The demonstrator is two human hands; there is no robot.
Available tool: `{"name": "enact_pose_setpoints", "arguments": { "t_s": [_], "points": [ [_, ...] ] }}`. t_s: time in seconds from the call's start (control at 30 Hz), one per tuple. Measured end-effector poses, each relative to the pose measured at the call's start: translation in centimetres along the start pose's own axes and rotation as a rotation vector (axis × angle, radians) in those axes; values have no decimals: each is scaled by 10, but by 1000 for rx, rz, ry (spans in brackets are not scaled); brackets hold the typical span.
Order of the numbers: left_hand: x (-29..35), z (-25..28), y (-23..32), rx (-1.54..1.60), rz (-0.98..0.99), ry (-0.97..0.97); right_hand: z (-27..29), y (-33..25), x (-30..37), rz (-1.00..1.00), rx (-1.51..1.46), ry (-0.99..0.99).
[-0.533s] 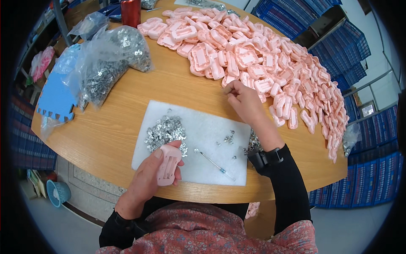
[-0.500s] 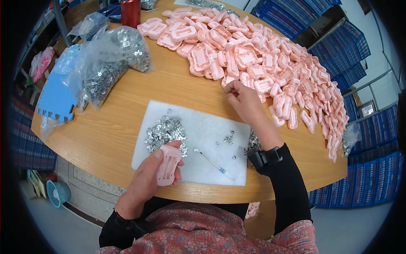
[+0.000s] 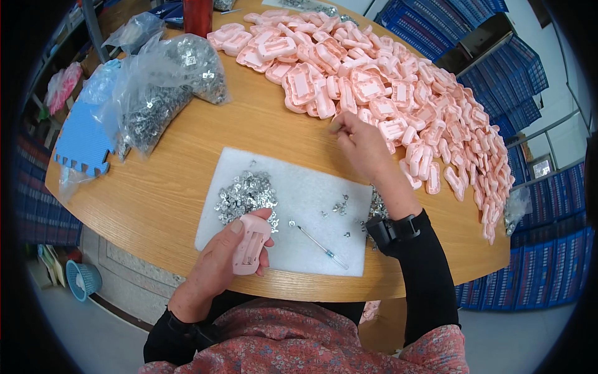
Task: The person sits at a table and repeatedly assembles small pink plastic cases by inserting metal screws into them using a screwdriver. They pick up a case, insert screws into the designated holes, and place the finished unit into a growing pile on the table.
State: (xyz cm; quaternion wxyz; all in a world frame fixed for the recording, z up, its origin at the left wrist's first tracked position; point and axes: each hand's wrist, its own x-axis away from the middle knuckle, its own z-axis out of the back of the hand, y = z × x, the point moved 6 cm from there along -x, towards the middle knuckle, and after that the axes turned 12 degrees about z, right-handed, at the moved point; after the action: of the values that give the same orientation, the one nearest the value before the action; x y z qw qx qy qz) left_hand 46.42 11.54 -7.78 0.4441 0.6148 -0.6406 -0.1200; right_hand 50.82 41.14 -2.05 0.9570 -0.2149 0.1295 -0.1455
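Observation:
My left hand (image 3: 215, 262) grips a pink plastic housing (image 3: 250, 245) over the near edge of a white foam mat (image 3: 299, 187). A heap of small silver metal clips (image 3: 246, 196) lies on the mat just beyond that hand. My right hand (image 3: 364, 144) reaches past the mat's far edge, fingers pinched together beside a large spread of pink plastic housings (image 3: 386, 93); whether it holds anything is hard to make out. A thin screwdriver-like tool (image 3: 316, 245) lies on the mat between my hands.
The round wooden table (image 3: 162, 187) carries clear bags of silver parts (image 3: 165, 87) at the left, a blue foam puzzle tile (image 3: 81, 140), and a red cylinder (image 3: 198, 15) at the back. Blue stacked crates (image 3: 529, 274) stand to the right. A blue basket (image 3: 84, 279) sits on the floor.

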Motion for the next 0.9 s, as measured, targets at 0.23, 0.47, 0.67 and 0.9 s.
{"name": "enact_pose_setpoints", "arguments": {
  "t_s": [0.23,0.47,0.67,0.9],
  "points": [
    [0,-2,2,0,12,-31,-15,13,6,-143,180,-130],
    [1,0,-1,26,48,-54,-31,-12,3,-44,-60,-130],
    [5,-5,5,-16,60,-73,-70,-65,-34,163,-118,-194],
    [51,-1,-4,11,56,-161,-122,-173,-64,579,-52,-299]
  ]
}}
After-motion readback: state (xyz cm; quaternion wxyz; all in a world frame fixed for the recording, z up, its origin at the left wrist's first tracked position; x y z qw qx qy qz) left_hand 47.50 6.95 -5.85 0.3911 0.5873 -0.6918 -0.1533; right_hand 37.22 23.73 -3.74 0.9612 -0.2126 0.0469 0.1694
